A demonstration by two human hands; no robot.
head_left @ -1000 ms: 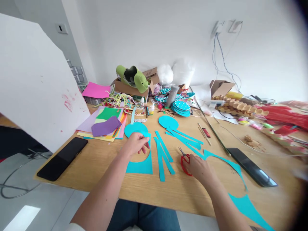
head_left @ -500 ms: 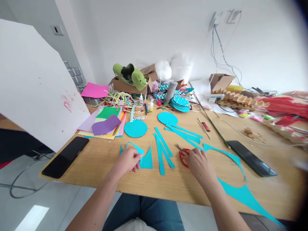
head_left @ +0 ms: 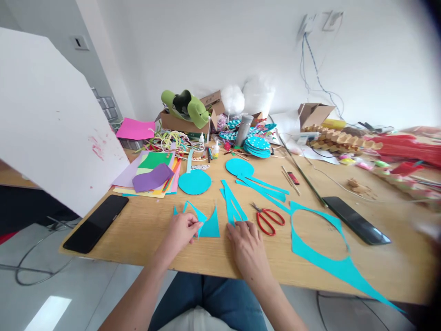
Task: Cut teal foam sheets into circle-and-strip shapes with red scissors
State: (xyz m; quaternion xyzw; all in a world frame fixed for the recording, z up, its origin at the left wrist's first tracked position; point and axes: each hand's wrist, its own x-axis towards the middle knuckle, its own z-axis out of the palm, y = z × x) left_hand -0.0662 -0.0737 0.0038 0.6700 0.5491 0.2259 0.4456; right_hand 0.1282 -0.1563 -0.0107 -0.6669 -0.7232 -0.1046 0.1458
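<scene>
My left hand (head_left: 183,230) is closed in a pinch on a thin blue paper scrap (head_left: 196,210) with a pointed shape. Just right of it lies a wider curved blue offcut (head_left: 212,226). My right hand (head_left: 248,243) rests with fingers stretched over the lower ends of several blue paper strips (head_left: 229,200), hiding those ends. Red-handled scissors (head_left: 261,211) lie loose on the table, right of that hand, with handles spread. Two blue paper circles (head_left: 195,182) lie farther back, the right one with strips at its lower edge. A large blue offcut (head_left: 320,262) with a round hole lies at right.
Black phones lie at the left edge (head_left: 96,224) and at right (head_left: 356,219). A stack of coloured paper (head_left: 155,172) is at back left. Boxes, a grey bottle (head_left: 244,130) and craft materials crowd the back. A white board (head_left: 58,115) stands at left.
My right hand has let go of the scissors, leaving them on the table, and moved left onto the blue strips. My left hand stays nearly in place.
</scene>
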